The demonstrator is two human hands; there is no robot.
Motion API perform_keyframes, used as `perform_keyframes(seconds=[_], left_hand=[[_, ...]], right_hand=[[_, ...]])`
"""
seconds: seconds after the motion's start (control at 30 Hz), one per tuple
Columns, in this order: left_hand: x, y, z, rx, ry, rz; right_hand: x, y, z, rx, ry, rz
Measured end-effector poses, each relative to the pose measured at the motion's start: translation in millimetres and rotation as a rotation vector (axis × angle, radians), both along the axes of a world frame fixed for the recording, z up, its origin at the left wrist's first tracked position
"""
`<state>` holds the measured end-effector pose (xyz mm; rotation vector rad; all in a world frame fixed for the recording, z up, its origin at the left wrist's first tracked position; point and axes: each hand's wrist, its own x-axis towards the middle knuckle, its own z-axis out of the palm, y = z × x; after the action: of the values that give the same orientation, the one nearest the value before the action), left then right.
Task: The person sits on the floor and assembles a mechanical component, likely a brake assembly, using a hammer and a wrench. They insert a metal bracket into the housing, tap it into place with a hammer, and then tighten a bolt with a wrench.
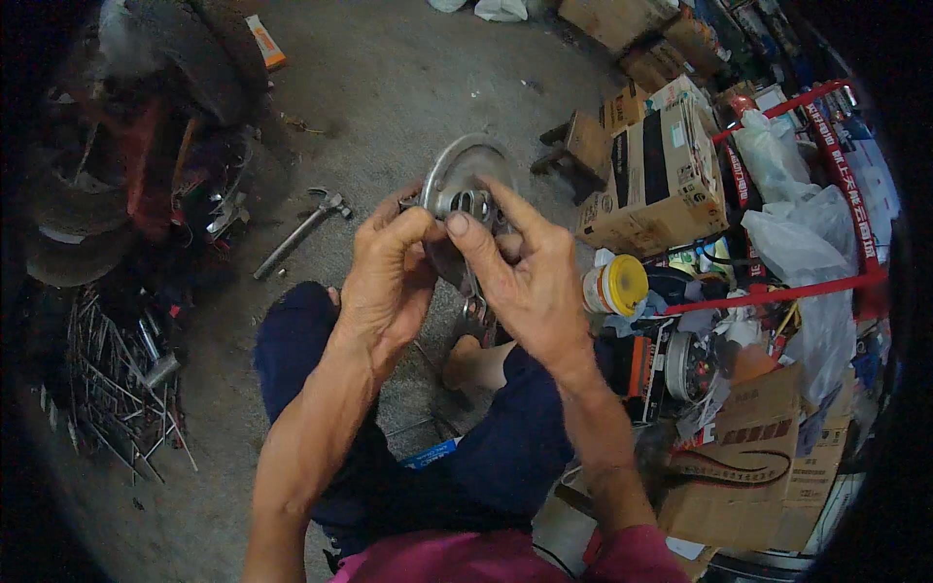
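Both hands are raised in front of my knees around a round, dull metal hub plate (455,167) with a rim and a raised centre. My left hand (389,267) grips its left side, the thumb bent at the centre and the other fingers curled behind. My right hand (533,277) holds the other side, thumb and forefinger pressed near the slotted centre piece (473,201). The plate is tilted on edge, and its lower part is partly hidden by my hands. Left of them, a metal hammer (303,231) lies on the floor.
At the left are a dark machine with a tyre (199,49) and a heap of thin metal rods (112,389). To the right stand a small wooden stool (586,146), a cardboard box (646,185), a yellow-lidded tub (622,285), a red-barred rack (777,291) and flattened cardboard (739,457).
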<state>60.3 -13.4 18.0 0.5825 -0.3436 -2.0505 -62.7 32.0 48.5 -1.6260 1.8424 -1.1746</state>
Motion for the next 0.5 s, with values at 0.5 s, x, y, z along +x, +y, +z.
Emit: perform_keyframes(seconds=[0.5], left_hand=[[5.5, -83.9, -145.1, 0.270, 0.038, -0.100]], right_hand=[[0.5, -95.5, -102.4, 0.283, 0.018, 0.001]])
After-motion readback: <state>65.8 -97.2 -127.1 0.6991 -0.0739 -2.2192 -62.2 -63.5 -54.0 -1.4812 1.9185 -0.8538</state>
